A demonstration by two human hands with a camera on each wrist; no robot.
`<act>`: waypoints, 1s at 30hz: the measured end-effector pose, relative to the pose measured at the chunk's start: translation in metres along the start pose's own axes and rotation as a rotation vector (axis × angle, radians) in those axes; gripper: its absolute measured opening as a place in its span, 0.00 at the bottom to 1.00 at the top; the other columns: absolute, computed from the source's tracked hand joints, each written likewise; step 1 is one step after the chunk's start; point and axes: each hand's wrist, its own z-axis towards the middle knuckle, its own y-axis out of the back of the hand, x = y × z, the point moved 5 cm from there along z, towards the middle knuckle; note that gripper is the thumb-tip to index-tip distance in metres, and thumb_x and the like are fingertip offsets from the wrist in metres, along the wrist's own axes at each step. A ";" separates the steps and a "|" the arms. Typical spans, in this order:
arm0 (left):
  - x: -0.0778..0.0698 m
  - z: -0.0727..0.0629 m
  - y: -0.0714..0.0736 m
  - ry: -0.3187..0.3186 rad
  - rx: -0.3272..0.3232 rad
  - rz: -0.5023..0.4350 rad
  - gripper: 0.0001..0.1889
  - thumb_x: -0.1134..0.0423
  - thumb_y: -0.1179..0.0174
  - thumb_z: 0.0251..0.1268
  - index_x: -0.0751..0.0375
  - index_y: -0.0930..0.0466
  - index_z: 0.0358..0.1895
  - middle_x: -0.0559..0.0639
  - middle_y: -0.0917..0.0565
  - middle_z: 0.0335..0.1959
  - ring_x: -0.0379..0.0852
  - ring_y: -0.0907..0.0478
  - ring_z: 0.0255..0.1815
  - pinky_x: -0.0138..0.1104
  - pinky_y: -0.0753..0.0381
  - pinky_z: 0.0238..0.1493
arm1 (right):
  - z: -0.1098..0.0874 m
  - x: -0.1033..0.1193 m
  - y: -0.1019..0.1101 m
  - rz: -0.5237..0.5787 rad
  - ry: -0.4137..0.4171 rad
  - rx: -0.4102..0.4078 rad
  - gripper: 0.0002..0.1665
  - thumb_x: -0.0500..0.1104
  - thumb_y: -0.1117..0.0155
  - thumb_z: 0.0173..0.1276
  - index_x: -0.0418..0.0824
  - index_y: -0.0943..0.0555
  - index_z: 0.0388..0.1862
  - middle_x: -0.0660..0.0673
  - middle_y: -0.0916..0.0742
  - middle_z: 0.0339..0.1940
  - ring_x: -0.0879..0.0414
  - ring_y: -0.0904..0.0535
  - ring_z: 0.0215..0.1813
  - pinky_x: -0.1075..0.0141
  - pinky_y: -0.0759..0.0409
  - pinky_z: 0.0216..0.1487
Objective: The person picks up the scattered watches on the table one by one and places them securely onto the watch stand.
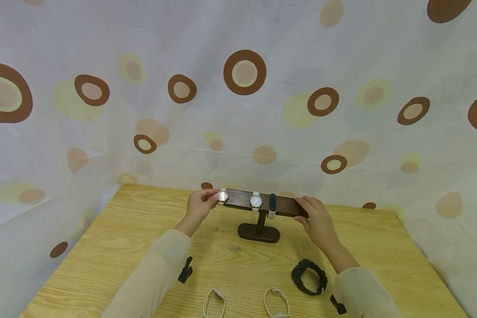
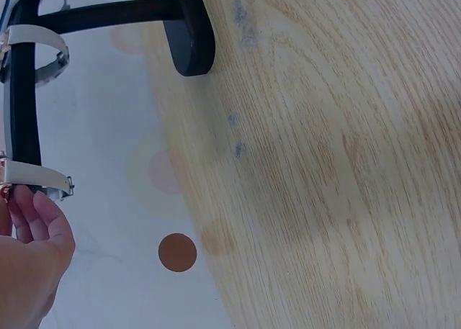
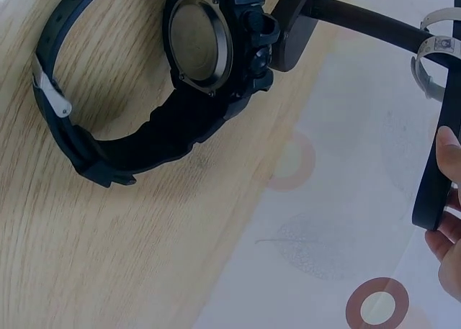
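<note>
A dark wooden T-shaped watch stand (image 1: 238, 199) stands on the table. At the bar's left end sits a white-strapped watch (image 1: 222, 196), its strap around the bar; my left hand (image 1: 198, 206) pinches it by the case side. In the left wrist view the fingertips are at the edge of its white strap (image 2: 36, 175). My right hand (image 1: 319, 223) grips the bar's right end, thumb on the near side. Between the hands, another white-strapped watch (image 1: 256, 201) and a fitness band (image 1: 272, 203) with a dark face and pale strap are on the bar.
On the wood-grain table (image 1: 119, 247) nearer me lie a black chunky watch (image 1: 299, 276), two pale looped straps (image 1: 218, 293) (image 1: 278, 291), and black objects (image 1: 185, 270) (image 1: 338, 304) partly hidden by the sleeves. A patterned sheet (image 1: 206, 168) hangs behind and beside the table.
</note>
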 end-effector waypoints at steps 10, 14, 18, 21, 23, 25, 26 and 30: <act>-0.001 0.000 0.001 -0.059 -0.023 0.027 0.12 0.71 0.42 0.62 0.70 0.19 0.47 0.56 0.19 0.33 0.32 0.26 0.26 0.25 0.18 0.34 | -0.001 -0.001 0.001 0.013 0.009 -0.002 0.30 0.33 0.26 0.44 0.30 0.22 0.50 0.34 0.19 0.45 0.39 0.24 0.50 0.48 0.21 0.49; -0.002 0.000 0.002 -0.094 -0.026 0.053 0.13 0.71 0.41 0.61 0.69 0.20 0.48 0.55 0.21 0.30 0.35 0.24 0.27 0.27 0.17 0.35 | -0.001 -0.001 0.001 0.016 0.008 -0.001 0.30 0.33 0.26 0.44 0.30 0.21 0.50 0.34 0.19 0.45 0.40 0.24 0.50 0.49 0.21 0.48; -0.004 -0.002 0.002 -0.215 -0.010 0.183 0.13 0.69 0.42 0.62 0.67 0.20 0.49 0.62 0.19 0.35 0.48 0.21 0.34 0.31 0.18 0.36 | -0.001 -0.003 0.000 0.018 0.017 0.005 0.29 0.34 0.27 0.45 0.30 0.21 0.50 0.34 0.19 0.44 0.40 0.24 0.49 0.50 0.20 0.47; -0.007 -0.005 0.002 -0.333 0.017 0.271 0.13 0.70 0.43 0.63 0.68 0.20 0.50 0.64 0.18 0.38 0.54 0.20 0.38 0.35 0.18 0.37 | -0.001 -0.004 -0.002 0.021 0.023 0.009 0.28 0.34 0.27 0.45 0.30 0.20 0.49 0.35 0.19 0.44 0.41 0.23 0.48 0.51 0.20 0.46; -0.008 -0.006 0.002 -0.397 0.033 0.309 0.14 0.71 0.44 0.63 0.69 0.21 0.51 0.64 0.19 0.38 0.55 0.20 0.38 0.37 0.17 0.37 | -0.001 -0.005 -0.002 0.022 0.023 0.010 0.28 0.35 0.27 0.46 0.30 0.20 0.49 0.35 0.19 0.44 0.41 0.24 0.48 0.51 0.20 0.46; -0.010 -0.007 0.002 -0.440 0.050 0.339 0.14 0.71 0.44 0.63 0.69 0.21 0.51 0.63 0.19 0.37 0.54 0.21 0.37 0.36 0.18 0.37 | -0.001 -0.005 -0.002 0.022 0.024 0.008 0.28 0.35 0.27 0.46 0.30 0.20 0.49 0.35 0.19 0.44 0.41 0.24 0.48 0.51 0.20 0.46; -0.010 -0.007 0.002 -0.462 0.060 0.357 0.14 0.71 0.44 0.63 0.70 0.21 0.51 0.62 0.19 0.35 0.53 0.22 0.35 0.35 0.19 0.36 | -0.001 -0.005 -0.002 0.021 0.024 0.008 0.28 0.35 0.27 0.46 0.30 0.20 0.49 0.35 0.19 0.44 0.41 0.24 0.48 0.52 0.20 0.46; -0.013 -0.007 0.001 -0.522 0.135 0.437 0.19 0.70 0.39 0.59 0.71 0.24 0.54 0.60 0.20 0.34 0.49 0.24 0.32 0.34 0.19 0.34 | -0.001 -0.006 -0.002 0.019 0.024 0.008 0.28 0.34 0.27 0.46 0.30 0.21 0.49 0.35 0.19 0.44 0.41 0.24 0.48 0.52 0.20 0.46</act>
